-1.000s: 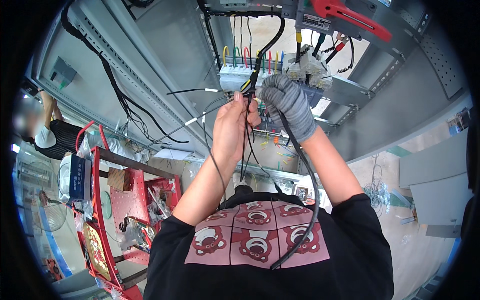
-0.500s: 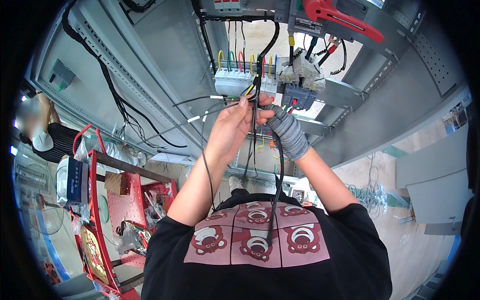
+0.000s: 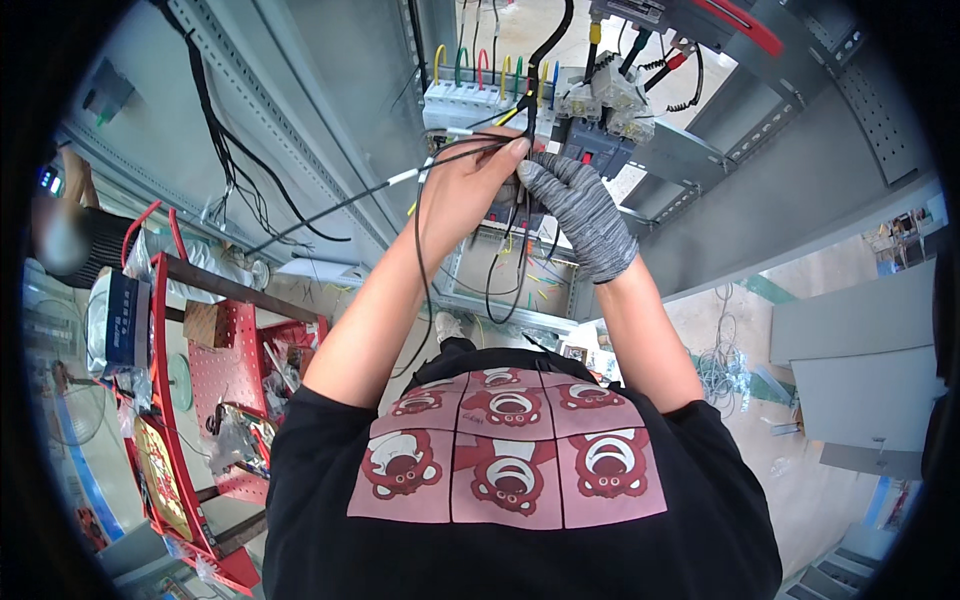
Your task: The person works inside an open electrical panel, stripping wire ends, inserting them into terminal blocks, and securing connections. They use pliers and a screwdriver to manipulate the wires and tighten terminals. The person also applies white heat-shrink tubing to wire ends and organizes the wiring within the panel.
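Grey steel cabinet framing [image 3: 300, 110] with perforated rails fills the view ahead of me, over a pale workshop floor; nearest, my black T-shirt [image 3: 510, 480] with a pink bear print takes up the lower frame; to my left stands a red tool trolley [image 3: 185, 400] holding mixed parts and a dark boxed unit; loose wire offcuts lie on the floor to my right. Both forearms rise toward the cabinet; my left hand [image 3: 465, 195], bare, is closed around a bundle of black wires [image 3: 440, 165], thumb and fingers pinching them near their ends; slack from the bundle loops down between my arms; my right hand [image 3: 575, 210], in a grey knit glove, has its fingers curled in against the same wires, just beside the left hand; whether it grips them firmly I cannot tell. Just beyond the fingertips sits a row of white circuit breakers [image 3: 470, 100] with yellow, green, red and blue wires arching into the top; beside them, clear-covered terminal blocks [image 3: 600, 100]; farthest, a red-handled tool [image 3: 735, 25] at the upper edge.
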Demonstrator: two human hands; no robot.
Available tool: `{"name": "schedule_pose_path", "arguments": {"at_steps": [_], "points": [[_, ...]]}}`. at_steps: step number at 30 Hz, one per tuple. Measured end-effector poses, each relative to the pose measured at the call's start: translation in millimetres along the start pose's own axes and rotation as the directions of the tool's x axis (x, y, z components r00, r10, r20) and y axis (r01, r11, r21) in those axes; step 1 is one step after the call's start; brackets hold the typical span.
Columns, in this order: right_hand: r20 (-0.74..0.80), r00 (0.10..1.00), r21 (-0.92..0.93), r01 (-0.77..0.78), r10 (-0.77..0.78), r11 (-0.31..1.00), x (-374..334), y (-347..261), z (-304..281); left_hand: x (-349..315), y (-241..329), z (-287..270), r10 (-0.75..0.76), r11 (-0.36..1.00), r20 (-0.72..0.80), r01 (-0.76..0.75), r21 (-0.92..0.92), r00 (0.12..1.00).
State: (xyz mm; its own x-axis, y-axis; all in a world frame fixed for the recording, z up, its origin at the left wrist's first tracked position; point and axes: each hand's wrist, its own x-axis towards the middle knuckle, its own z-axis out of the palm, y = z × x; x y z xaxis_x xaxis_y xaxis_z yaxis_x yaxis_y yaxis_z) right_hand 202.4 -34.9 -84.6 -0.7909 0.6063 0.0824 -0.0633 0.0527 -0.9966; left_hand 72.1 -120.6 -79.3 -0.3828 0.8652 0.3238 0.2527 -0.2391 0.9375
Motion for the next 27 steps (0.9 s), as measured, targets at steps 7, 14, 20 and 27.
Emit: {"name": "schedule_pose_path", "arguments": {"at_steps": [7, 14, 20, 27], "points": [[0.073, 0.988, -0.019, -0.132, 0.133, 0.991, -30, 10, 4, -1, -18, 11, -0.054, 0.998, -0.047, 0.052, -0.024, 0.997], [0.122, 0.987, -0.135, -0.086, 0.103, 0.987, -62, 48, -8, -2, -15, 15, -0.114, 0.982, -0.022, 0.11, -0.152, 0.993], [-0.209, 0.973, -0.051, 0.094, -0.103, 0.994, -3, 2, -6, -4, -18, 12, -0.055, 0.996, -0.026, 0.053, -0.07, 0.998], [0.056, 0.99, -0.271, -0.111, 0.131, 0.956, 34, -14, -11, -24, 15, 3, 0.034, 0.788, -0.223, 0.111, 0.606, 0.974]]}}
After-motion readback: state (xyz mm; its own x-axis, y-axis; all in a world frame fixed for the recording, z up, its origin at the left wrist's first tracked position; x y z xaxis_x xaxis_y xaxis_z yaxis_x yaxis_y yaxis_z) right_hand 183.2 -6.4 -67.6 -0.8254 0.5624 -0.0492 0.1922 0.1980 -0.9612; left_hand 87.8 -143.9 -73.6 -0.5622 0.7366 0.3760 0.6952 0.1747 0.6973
